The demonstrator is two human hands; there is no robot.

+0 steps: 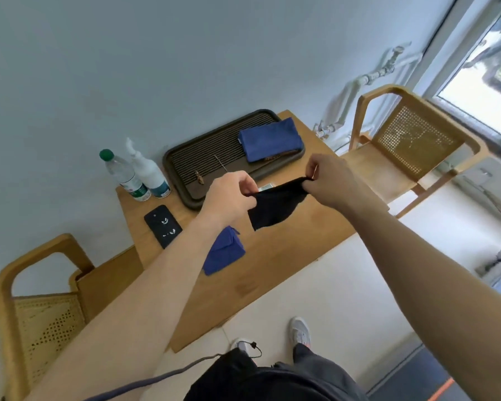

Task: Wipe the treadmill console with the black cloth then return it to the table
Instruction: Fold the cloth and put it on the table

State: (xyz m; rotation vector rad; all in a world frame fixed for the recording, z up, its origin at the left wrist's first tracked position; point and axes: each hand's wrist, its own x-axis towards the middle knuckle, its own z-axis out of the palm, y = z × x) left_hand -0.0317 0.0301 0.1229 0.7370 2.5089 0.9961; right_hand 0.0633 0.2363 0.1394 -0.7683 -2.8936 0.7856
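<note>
The black cloth (274, 205) hangs in the air above the wooden table (275, 261), stretched between both hands. My left hand (229, 196) pinches its left top corner. My right hand (329, 180) pinches its right top corner. The cloth's lower edge dangles free over the tabletop. At the bottom right corner a dark surface with an orange stripe (434, 380) shows; I cannot tell whether it is the treadmill. No console is in view.
On the table lie a dark slatted tray (185, 166) with a blue pouch (269, 143), a folded blue cloth (226, 250), a black phone (163, 226), a water bottle (125, 176) and a spray bottle (149, 170). Wooden chairs (411, 140) (38, 308) flank the table.
</note>
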